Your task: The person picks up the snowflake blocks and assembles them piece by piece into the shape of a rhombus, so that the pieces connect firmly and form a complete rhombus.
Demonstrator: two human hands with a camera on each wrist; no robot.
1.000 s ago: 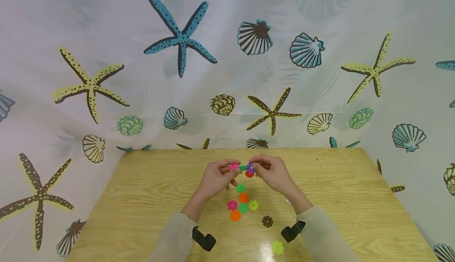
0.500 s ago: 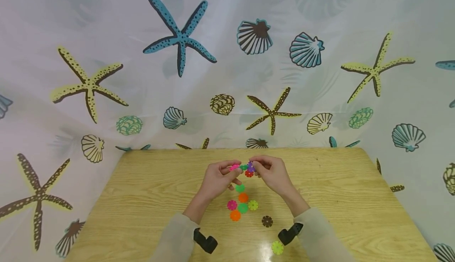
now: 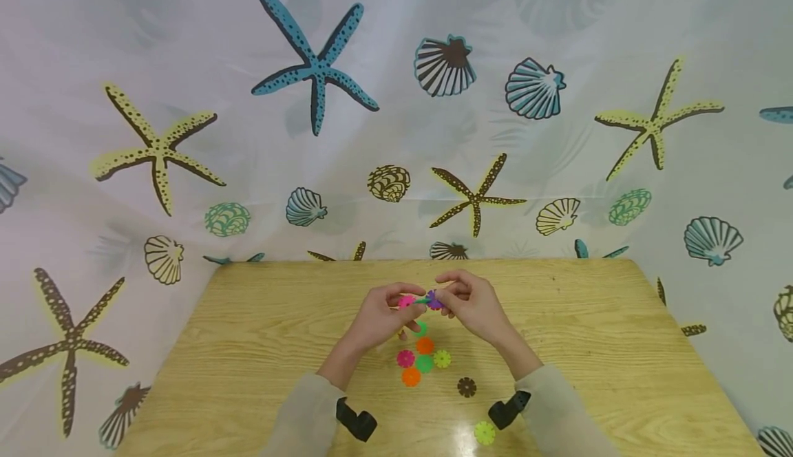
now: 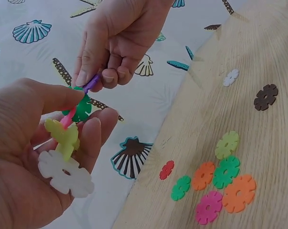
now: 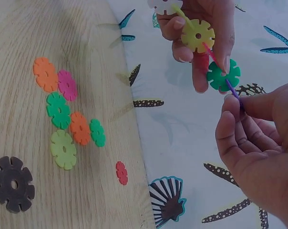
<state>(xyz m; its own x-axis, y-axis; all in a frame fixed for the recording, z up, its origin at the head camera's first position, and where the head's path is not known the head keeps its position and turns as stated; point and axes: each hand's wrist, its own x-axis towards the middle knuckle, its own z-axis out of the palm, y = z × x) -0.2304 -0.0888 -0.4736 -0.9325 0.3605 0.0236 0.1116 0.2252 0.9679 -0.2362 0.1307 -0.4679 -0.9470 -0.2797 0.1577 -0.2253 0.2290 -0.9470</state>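
Left hand [image 3: 381,316] pinches the green disc [image 5: 233,74] of a small chain; right hand [image 3: 477,305] has the purple disc [image 5: 233,92] by its edge, thumb against fingertip. Purple meets green at the rim – can't tell if the slots are properly locked. Chain is held up above the table: green, then pink disc [image 5: 209,52], yellow disc [image 5: 198,45], white disc [image 4: 77,179] at the far end by the left palm.

Risks, my guess: purple could skid off if slots are misaligned or pushed at a slant; pressing hard could twist the pink joint loose, since the left grip is only on green; a slip would drop pieces among the loose ones.

Surface: pale wood-grain table [image 3: 248,347], glare near the front edge. Loose discs lie flat – a cluster below the hands, brown disc [image 3: 467,387] apart, red disc [image 4: 167,170] farther back. Room: white cloth [image 3: 396,120] printed with starfish and shells behind and at both sides
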